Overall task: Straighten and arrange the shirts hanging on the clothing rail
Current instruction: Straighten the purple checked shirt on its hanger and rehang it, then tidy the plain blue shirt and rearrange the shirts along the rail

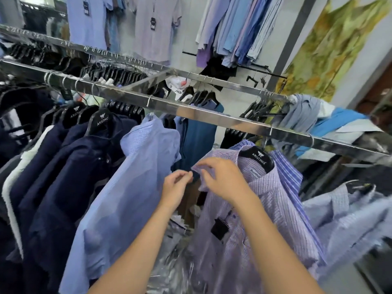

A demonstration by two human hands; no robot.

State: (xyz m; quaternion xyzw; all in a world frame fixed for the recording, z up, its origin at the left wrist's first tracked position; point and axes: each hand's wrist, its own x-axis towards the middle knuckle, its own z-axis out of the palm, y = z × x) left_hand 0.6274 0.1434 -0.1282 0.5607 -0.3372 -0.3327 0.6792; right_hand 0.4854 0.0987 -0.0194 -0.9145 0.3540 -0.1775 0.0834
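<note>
Two bare forearms reach up from below the rail (191,112), and both hands meet at the collar of a purple striped shirt (261,209) that hangs under the rail's right half. The left hand (177,184) has its fingers curled toward the thumb and pinches the collar's tip. The right hand (221,179) lies over the collar fold, with its thumb and first fingers pinching the cloth edge just above the left hand. A black price tag (219,228) dangles on the shirt's front, its print too small to read. The shirt sits on a black hanger (257,157) marked ARISTINO in white under a small winged logo, and a neck label beside it is only partly legible. Crinkled clear plastic (169,264) lies low beneath the rail. Left of the hands hangs a light blue shirt (131,177), and an open gap between it and the purple one shows a teal shirt (199,132) on the rail's far side. Above that gap the rail is bare metal. Further left under the rail, navy shirts (63,166) crowd together on black hangers (102,122), also printed ARISTINO. A heap of blue clothes (318,120) is draped over the rail's right end. Beyond the rail a second rail (127,57) carries more packed hangers, and blue and lilac shirts (233,28) hang on the wall behind it.
</note>
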